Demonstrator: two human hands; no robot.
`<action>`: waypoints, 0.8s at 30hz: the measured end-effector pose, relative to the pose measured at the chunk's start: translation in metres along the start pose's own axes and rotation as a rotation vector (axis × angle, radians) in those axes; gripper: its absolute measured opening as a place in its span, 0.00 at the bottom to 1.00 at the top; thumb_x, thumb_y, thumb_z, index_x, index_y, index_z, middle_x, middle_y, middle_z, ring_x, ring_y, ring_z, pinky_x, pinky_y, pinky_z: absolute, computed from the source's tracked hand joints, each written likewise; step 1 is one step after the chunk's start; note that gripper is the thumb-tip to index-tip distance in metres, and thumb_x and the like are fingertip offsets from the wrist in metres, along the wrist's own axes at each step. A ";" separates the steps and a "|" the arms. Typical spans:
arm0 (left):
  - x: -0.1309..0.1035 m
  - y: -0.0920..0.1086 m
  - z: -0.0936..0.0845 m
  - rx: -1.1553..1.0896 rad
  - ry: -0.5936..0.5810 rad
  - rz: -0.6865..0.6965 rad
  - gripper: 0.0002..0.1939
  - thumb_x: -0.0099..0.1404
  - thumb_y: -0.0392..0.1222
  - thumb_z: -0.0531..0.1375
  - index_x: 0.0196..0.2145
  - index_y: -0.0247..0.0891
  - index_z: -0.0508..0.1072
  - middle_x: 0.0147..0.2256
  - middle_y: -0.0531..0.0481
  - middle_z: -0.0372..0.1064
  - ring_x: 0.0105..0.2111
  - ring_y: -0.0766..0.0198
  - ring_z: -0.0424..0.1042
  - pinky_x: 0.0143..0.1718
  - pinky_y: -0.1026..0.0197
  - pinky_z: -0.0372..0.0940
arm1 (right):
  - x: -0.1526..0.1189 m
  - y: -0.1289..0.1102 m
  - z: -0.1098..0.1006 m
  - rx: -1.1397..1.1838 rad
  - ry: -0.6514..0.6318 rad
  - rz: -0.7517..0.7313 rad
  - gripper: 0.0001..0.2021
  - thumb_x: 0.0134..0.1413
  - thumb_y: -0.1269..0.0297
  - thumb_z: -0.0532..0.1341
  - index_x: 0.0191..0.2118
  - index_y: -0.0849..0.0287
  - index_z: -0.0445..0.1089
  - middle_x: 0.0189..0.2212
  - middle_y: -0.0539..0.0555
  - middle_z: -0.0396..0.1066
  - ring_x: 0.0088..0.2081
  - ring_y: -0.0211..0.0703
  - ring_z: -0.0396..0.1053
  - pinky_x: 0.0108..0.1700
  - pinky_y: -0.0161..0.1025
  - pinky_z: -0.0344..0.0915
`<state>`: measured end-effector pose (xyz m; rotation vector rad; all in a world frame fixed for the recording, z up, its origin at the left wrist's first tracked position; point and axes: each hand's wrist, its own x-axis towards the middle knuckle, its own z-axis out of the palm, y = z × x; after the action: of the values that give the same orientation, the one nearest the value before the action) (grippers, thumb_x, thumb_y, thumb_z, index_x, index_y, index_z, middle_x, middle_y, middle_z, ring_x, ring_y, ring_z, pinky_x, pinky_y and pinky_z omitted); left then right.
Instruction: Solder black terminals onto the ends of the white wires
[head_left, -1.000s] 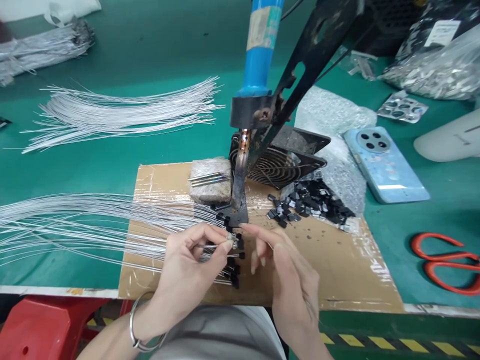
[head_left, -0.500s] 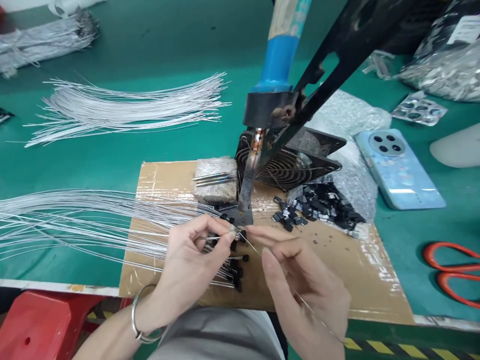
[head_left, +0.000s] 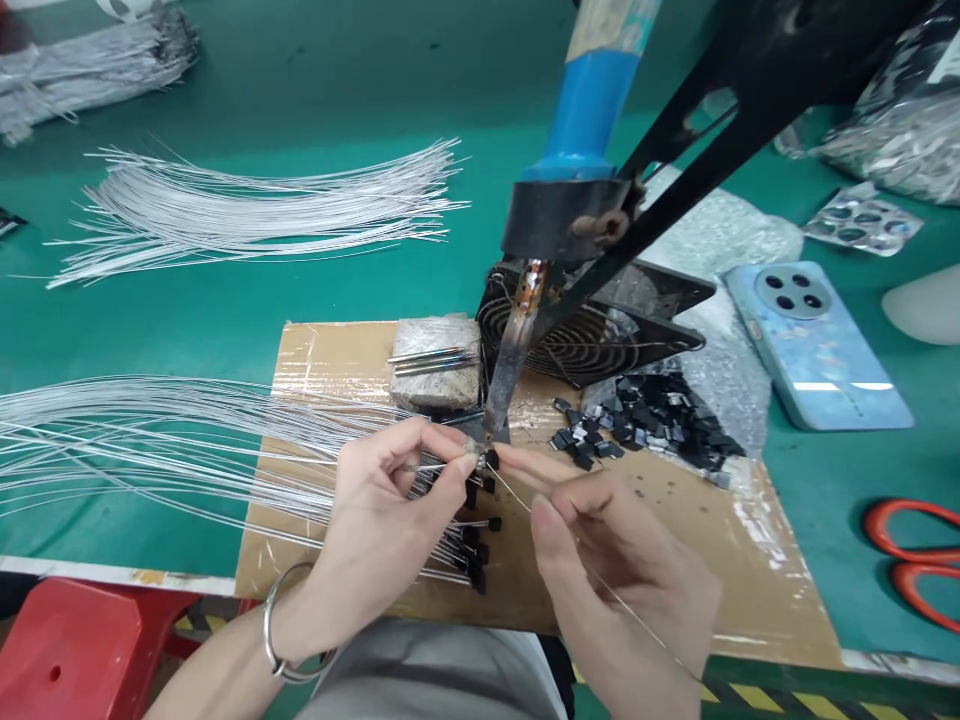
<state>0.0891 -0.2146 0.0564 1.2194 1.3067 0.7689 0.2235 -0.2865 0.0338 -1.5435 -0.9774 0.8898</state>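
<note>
Head view: we're in close at the bench [head_left: 187, 320], and the left hand [head_left: 397, 520] is pinching a small pale piece [head_left: 474, 449], thumb against forefinger, right beneath the soldering iron [head_left: 585, 110]. The right hand [head_left: 634, 570] has a thin wire [head_left: 514, 490] nipped between thumb and fingers, one end running up to that same piece, the other trailing down over the palm. Tip and piece are very near; whether they touch, I can't tell!

Now the edges: the cardboard sheet [head_left: 772, 590] reaches to the bench's near edge [head_left: 112, 574], and both arms come in across that side. Tight on the left, where black-ended cables [head_left: 300, 405] spread under and beside the left hand; a small fan [head_left: 577, 330] stands just behind the iron. The roomier side is right, cardboard stretching between the right hand and the red-handled scissors [head_left: 877, 530].

Containers next: black pieces [head_left: 660, 420] are heaped at clear plastic wrapping [head_left: 750, 340], some scattered onto the cardboard. Far right, a clear bag [head_left: 907, 150] bulges with small pale pieces, too blurred to name.
</note>
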 end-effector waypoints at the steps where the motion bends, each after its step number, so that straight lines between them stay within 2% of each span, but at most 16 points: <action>1: 0.001 0.001 0.000 0.001 -0.001 -0.002 0.06 0.60 0.32 0.65 0.25 0.35 0.75 0.32 0.49 0.77 0.30 0.67 0.72 0.30 0.67 0.64 | 0.001 0.000 0.001 0.008 0.003 0.002 0.09 0.58 0.70 0.63 0.28 0.54 0.65 0.47 0.58 0.80 0.48 0.50 0.79 0.53 0.45 0.74; 11: 0.004 0.005 -0.001 0.085 0.022 -0.052 0.05 0.59 0.36 0.65 0.26 0.36 0.76 0.33 0.48 0.78 0.26 0.67 0.70 0.23 0.65 0.60 | 0.005 -0.003 0.003 0.012 0.043 0.034 0.10 0.59 0.67 0.63 0.27 0.53 0.65 0.45 0.54 0.81 0.47 0.46 0.79 0.51 0.40 0.74; 14: 0.005 0.006 0.000 0.100 0.026 -0.055 0.05 0.59 0.36 0.65 0.25 0.36 0.75 0.33 0.48 0.78 0.27 0.66 0.71 0.24 0.65 0.60 | 0.006 -0.004 0.004 0.030 0.048 0.042 0.10 0.59 0.66 0.64 0.27 0.54 0.66 0.45 0.55 0.81 0.47 0.47 0.79 0.52 0.42 0.73; 18: 0.007 0.006 0.000 0.108 0.023 -0.034 0.05 0.60 0.35 0.65 0.26 0.36 0.75 0.33 0.49 0.78 0.26 0.66 0.70 0.24 0.65 0.61 | 0.007 -0.007 0.006 0.123 0.073 0.075 0.10 0.60 0.65 0.64 0.27 0.54 0.66 0.44 0.53 0.81 0.46 0.44 0.79 0.51 0.38 0.74; 24: 0.009 0.005 -0.001 0.102 0.016 -0.035 0.05 0.60 0.35 0.65 0.26 0.37 0.76 0.34 0.48 0.80 0.29 0.64 0.74 0.25 0.65 0.63 | 0.010 -0.007 0.005 0.090 0.053 0.093 0.10 0.61 0.65 0.63 0.27 0.54 0.66 0.46 0.56 0.81 0.48 0.49 0.79 0.51 0.44 0.73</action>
<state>0.0904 -0.2045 0.0583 1.2699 1.3906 0.6953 0.2219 -0.2748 0.0393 -1.5382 -0.8226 0.9401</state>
